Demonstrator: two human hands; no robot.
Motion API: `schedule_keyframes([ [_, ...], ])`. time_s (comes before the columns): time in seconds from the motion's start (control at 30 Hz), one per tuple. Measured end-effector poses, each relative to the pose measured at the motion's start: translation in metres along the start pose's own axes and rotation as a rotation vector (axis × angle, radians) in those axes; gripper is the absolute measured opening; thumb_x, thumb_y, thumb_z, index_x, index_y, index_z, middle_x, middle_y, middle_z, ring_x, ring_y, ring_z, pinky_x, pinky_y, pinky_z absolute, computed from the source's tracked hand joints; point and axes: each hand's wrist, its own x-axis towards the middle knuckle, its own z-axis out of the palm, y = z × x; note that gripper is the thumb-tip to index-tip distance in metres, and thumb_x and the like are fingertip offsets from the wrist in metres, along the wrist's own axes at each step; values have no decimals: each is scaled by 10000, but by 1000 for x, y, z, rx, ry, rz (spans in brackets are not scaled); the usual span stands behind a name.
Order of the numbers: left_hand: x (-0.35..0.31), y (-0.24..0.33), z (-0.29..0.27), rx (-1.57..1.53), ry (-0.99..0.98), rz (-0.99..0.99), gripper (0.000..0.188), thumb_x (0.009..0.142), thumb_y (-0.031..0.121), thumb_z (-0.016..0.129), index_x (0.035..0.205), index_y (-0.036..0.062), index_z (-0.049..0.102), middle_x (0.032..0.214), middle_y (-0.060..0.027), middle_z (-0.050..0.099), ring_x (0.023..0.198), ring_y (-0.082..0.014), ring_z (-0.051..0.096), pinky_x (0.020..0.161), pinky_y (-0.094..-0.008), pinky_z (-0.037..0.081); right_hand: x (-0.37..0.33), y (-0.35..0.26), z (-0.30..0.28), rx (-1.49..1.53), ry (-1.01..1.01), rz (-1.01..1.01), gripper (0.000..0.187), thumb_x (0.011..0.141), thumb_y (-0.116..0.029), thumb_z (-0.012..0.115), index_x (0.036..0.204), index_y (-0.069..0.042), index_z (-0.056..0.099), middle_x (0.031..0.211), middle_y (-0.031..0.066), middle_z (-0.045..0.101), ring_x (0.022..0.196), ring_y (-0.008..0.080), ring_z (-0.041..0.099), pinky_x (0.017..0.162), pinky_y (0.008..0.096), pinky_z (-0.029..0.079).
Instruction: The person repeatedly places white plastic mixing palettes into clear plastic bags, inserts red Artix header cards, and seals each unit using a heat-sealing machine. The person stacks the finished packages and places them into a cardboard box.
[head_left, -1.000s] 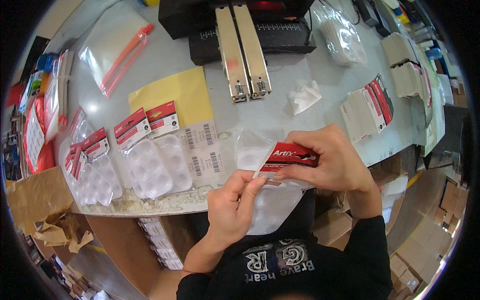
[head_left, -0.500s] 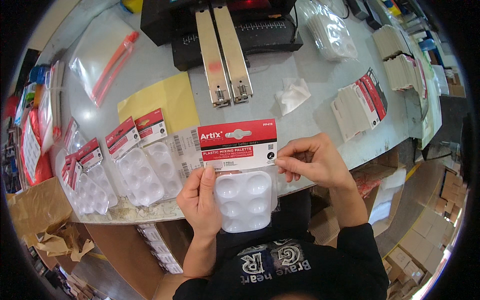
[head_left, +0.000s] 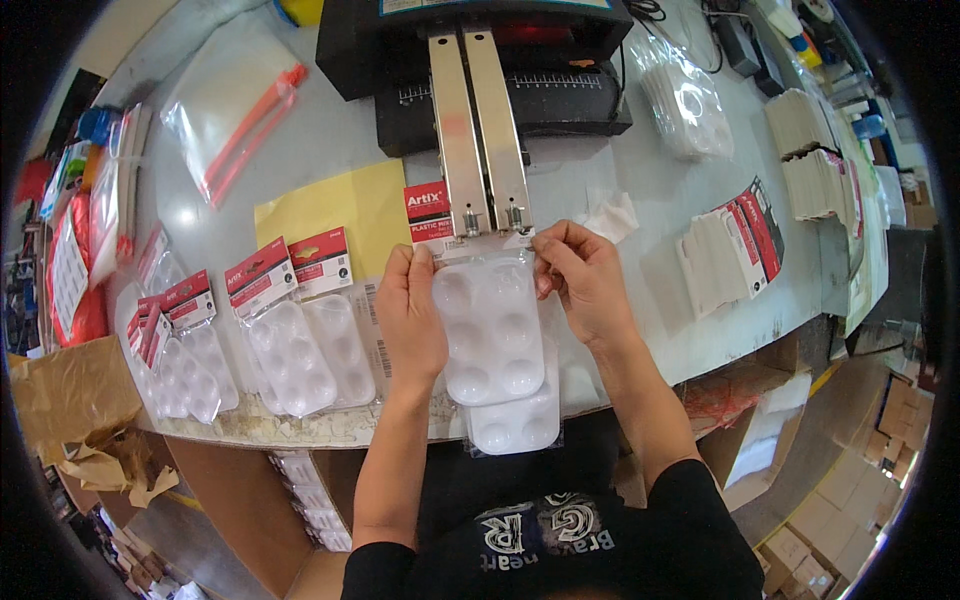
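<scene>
A white plastic paint palette [head_left: 487, 330] with round wells, in a transparent bag, hangs from a red and white header card [head_left: 427, 203]. My left hand [head_left: 412, 315] pinches the lower left corner of the card, and my right hand [head_left: 580, 275] pinches the right one. Two metal arms [head_left: 455, 130] of a black stapling machine [head_left: 350, 60] reach over the card and hide its middle. A second white palette [head_left: 515, 420] sticks out below the held one, overhanging the front edge of the table.
Several carded palettes [head_left: 290, 350] lie at the left beside a yellow sheet [head_left: 330, 215]. Transparent bags [head_left: 225, 110] rest behind them. A stack of header cards [head_left: 725, 250] and bagged palettes [head_left: 690, 110] lie to the right. Cardboard boxes [head_left: 240, 500] stand below the table edge.
Both hands have moved the carded palette forward, so the card now sits under the metal arms. The second palette has come into sight below it. The whole view has shifted slightly.
</scene>
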Motion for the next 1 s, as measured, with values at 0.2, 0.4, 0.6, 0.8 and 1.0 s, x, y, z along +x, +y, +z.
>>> schedule_keyframes([
  [0.2, -8, -5, -10, 171, -36, -1, 297, 989, 239, 432, 809, 10, 495, 741, -32, 533, 704, -132, 447, 681, -275, 389, -13, -10, -13, -393, 137, -174, 158, 900, -137, 570, 819, -12, 624, 595, 3, 524, 477, 70, 475, 451, 244, 407],
  [0.4, 0, 31, -113, 596, 300, -26, 304, 963, 286, 475, 985, 9, 597, 889, -126, 601, 895, -277, 558, 818, -350, 410, -34, -107, -132, -1302, 728, -821, 348, 994, -295, 410, 915, 10, 557, 847, 127, 611, 771, 233, 603, 710, 339, 472],
  [0.6, -41, 9, -85, 883, 170, 302, 213, 831, 238, 660, 868, 39, 592, 955, -115, 525, 901, -276, 528, 798, -389, 401, -29, -106, -223, -1601, 554, -473, 616, 914, -357, 556, 1358, 25, 368, 1305, 227, 490, 1149, 315, 534, 982, 354, 395],
  [0.8, -70, 7, -14, 571, -96, 105, 190, 819, 181, 676, 851, 27, 571, 917, -102, 521, 827, -241, 531, 736, -360, 428, -39, -119, -187, -1420, 522, -314, 845, 734, -414, 760, 1363, 15, 391, 1202, 217, 576, 1034, 256, 611, 889, 339, 465],
  [1.0, -73, 23, -13, -213, -184, -176, 129, 918, 107, 568, 892, 29, 469, 953, -157, 653, 830, -157, 608, 775, -265, 460, -38, -117, -181, -1395, 551, -372, 838, 696, -401, 795, 1339, -4, 432, 1081, 195, 643, 929, 237, 652, 826, 326, 498],
])
